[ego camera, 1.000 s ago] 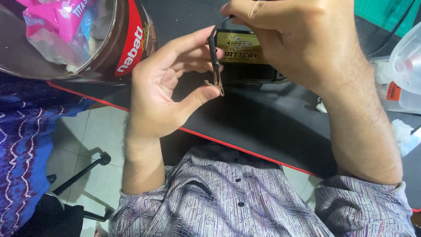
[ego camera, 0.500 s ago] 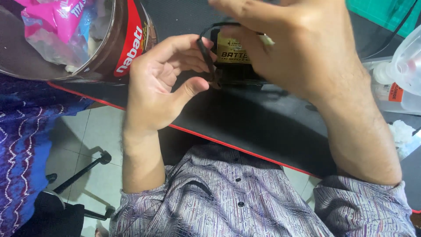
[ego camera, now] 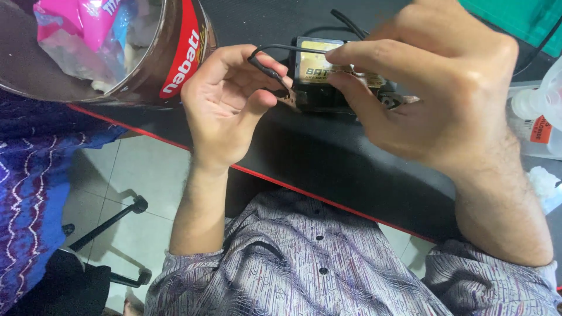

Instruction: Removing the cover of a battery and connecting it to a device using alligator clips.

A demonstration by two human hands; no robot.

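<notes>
My left hand (ego camera: 231, 102) pinches the end of a thin black wire (ego camera: 270, 71) between thumb and fingers, near its small metal connector. My right hand (ego camera: 433, 88) holds the same wire farther along, fingertips over a small black battery block with a yellow label (ego camera: 316, 64). The battery sits on the black desk (ego camera: 328, 169) between both hands. The right hand hides the battery's right part and the terminal area.
A large clear jar with a red band (ego camera: 117, 52), stuffed with pink and white wrappers, lies at the upper left. A clear plastic bottle (ego camera: 541, 111) stands at the right edge. The desk has a red front edge (ego camera: 146, 131); tiled floor and a chair base lie below.
The wire, held upright between both hands a second ago, now lies bent over toward the battery. My right hand has come down and forward over the battery.
</notes>
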